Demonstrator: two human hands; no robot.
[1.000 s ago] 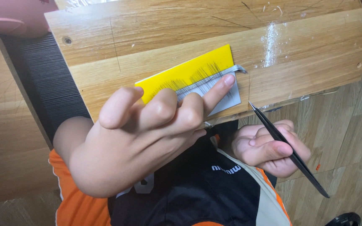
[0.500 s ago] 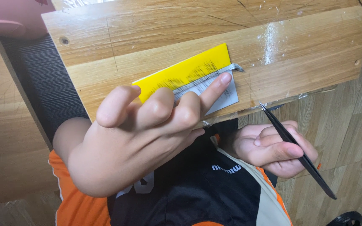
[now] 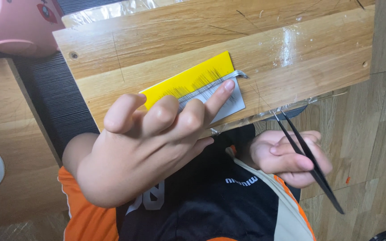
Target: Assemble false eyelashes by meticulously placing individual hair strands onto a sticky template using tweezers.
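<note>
The left hand presses one fingertip on a yellow-and-white rectangular card bearing fine dark hairs, which lies on the light wooden plank surface; its other fingers are curled and lifted. At 4 o'clock from the card, off the plank's edge, the right hand is clamped on slim black metal tweezers, whose tips stand slightly apart.

Tight at the card, roomy to the right

Your left hand covers the approach to the yellow card, but the wooden board is bare right of it; only the black tweezers in your right hand sit nearby.
</note>
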